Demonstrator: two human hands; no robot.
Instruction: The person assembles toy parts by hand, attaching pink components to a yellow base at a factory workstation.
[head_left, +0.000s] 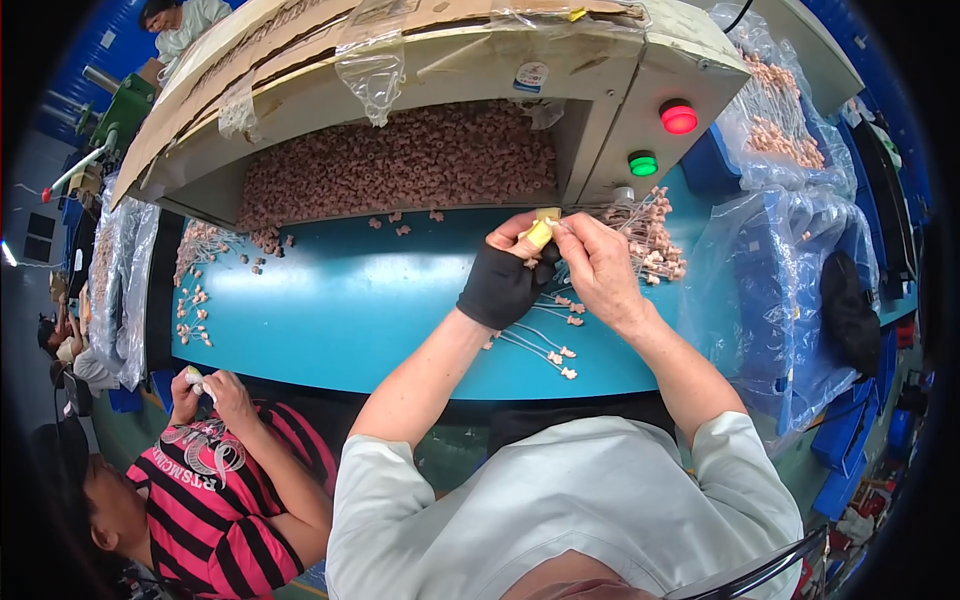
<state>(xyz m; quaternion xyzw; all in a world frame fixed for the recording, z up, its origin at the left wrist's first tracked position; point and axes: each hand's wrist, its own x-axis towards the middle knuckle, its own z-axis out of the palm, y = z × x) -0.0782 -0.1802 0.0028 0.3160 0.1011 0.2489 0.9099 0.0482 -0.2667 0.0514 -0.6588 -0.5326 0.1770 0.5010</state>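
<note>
My left hand (508, 275), in a black glove with bare fingertips, is closed in front of my chest above the blue-green table. Yellow material (540, 235) shows at its thumb and fingertip; whether it is wrapped on them or held is unclear. My right hand (605, 270), bare, pinches against that yellow spot, and what its fingertips hold is too small to make out. Below the hands, thin white stems with small pink knobbed ends (562, 355) fan out over the table. More such stems lie in a bundle (650, 235) just beyond my right hand.
A machine housing (620, 110) with red and green lamps stands ahead, heaped inside with small pink pieces (400, 165). Loose stems (192, 310) lie at the table's left. Right of the table stands a plastic-lined blue bin (770, 300). A co-worker in a striped shirt (230, 490) sits left.
</note>
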